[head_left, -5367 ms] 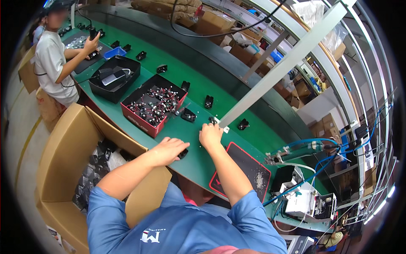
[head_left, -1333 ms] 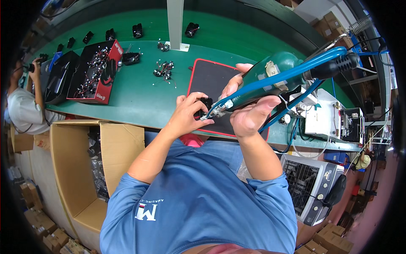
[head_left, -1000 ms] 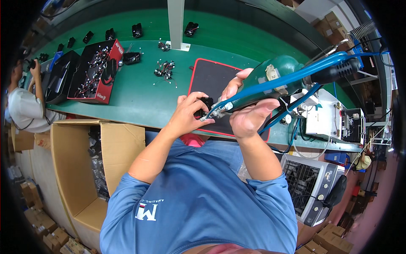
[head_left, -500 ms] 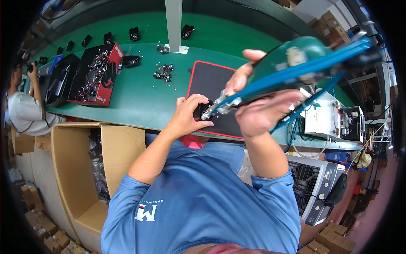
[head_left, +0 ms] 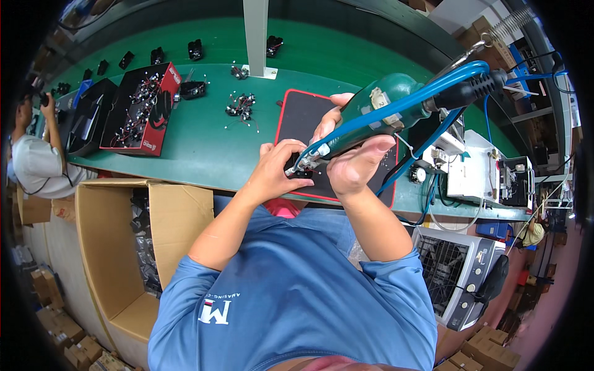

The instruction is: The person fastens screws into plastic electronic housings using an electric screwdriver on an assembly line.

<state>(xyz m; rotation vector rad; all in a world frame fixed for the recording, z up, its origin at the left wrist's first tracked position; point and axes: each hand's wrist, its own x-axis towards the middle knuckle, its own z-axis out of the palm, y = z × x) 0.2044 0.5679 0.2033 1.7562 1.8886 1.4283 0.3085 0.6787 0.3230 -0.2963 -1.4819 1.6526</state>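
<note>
My left hand (head_left: 274, 170) rests at the front left of a black mat with a red edge (head_left: 309, 117), closed around a small black part (head_left: 303, 173) that the fingers partly cover. My right hand (head_left: 354, 157) grips a green power screwdriver (head_left: 374, 114), its fingers on the far side and the palm on the near side. A blue hose (head_left: 405, 106) runs along the tool to its metal nose (head_left: 307, 159). The nose tilts down to the left and meets the black part between the left thumb and fingers; the exact contact is hidden.
Small wired parts (head_left: 241, 106) lie on the green bench (head_left: 204, 142), left of the mat. A red-edged box (head_left: 170, 86) holds more of them. An open carton (head_left: 114, 247) stands below left. A spring (head_left: 510, 23) hangs above the tool; a white machine (head_left: 467, 173) is at right.
My right hand has brought the screwdriver left and down, its nose moving onto the black part. The left hand has stayed in place, holding the part.
</note>
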